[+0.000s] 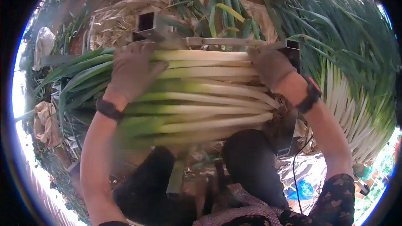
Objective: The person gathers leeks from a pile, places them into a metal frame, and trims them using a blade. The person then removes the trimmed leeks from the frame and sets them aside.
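Observation:
A bundle of long green onions (201,100) lies across a metal frame (217,42) in front of me, white stalks to the right, green leaves to the left. My left hand (132,69), in a brown glove, rests palm-down on top of the bundle near its leafy end. My right hand (270,65), also gloved, presses on the white ends at the bundle's upper right. Both hands lie flat on the stalks rather than gripping them. My knees in dark trousers show below the bundle.
A big heap of green onions (356,71) fills the right side. Loose leaves and square metal tubing (146,23) lie behind the frame on bare soil. A crumpled cloth (44,119) sits at the left, a blue bag (301,190) near my right leg.

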A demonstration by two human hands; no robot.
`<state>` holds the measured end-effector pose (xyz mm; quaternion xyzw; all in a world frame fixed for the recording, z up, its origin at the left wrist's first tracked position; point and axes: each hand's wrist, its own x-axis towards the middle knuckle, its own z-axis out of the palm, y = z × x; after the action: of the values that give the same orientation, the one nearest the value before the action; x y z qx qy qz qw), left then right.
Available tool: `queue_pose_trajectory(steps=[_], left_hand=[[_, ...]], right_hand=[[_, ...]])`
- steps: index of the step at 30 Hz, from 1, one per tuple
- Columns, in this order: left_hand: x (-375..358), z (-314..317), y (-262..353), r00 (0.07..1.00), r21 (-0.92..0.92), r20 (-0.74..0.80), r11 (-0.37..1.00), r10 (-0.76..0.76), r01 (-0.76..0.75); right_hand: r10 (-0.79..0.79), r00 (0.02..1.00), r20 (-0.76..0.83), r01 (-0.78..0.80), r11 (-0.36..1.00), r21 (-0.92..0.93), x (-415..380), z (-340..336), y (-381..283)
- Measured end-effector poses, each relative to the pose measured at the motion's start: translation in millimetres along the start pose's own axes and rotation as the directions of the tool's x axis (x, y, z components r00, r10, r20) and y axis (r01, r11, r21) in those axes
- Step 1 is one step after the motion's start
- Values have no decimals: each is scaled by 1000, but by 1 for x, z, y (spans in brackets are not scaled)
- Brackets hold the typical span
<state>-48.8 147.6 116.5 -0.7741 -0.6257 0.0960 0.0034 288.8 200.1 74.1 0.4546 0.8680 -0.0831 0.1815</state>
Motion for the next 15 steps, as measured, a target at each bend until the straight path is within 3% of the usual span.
queue_pose_trajectory(steps=[2, 3, 6, 8, 9, 11, 12, 14, 15], left_hand=[[-4, 1, -5, 999, -66, 28, 997, 42, -40], [-10, 8, -5, 999, -63, 20, 997, 40, -39], [-16, 18, -7, 993, 117, -111, 993, 35, -22], [-17, 22, -1, 992, 55, -121, 998, -31, 38], [-20, 19, -1, 998, -21, -56, 999, -42, 41], [-17, 9, -3, 998, -107, 6, 993, -55, 55], [-18, 7, -1, 997, -111, 13, 991, -78, 79], [-17, -21, 18, 985, 59, 134, 993, -107, 100], [-20, -15, 20, 996, 145, 36, 987, -76, 70]], right_hand=[[-202, 978, -50, 196, 975, -102, 6, 12, 13], [-201, 978, -57, 194, 975, -107, 1, 4, 10], [-90, 996, 5, 89, 995, 55, -21, -20, -1], [50, 944, -326, 19, 979, 204, -65, -36, -9], [80, 947, -310, -16, 979, 203, -88, -37, -17], [56, 790, -610, 18, 993, 114, -141, -38, -24], [105, 798, -593, -51, 993, 106, -168, -31, -25], [185, 818, -545, -74, 973, 218, -222, -5, -26], [229, 815, -532, -130, 967, 217, -251, 14, -21]])
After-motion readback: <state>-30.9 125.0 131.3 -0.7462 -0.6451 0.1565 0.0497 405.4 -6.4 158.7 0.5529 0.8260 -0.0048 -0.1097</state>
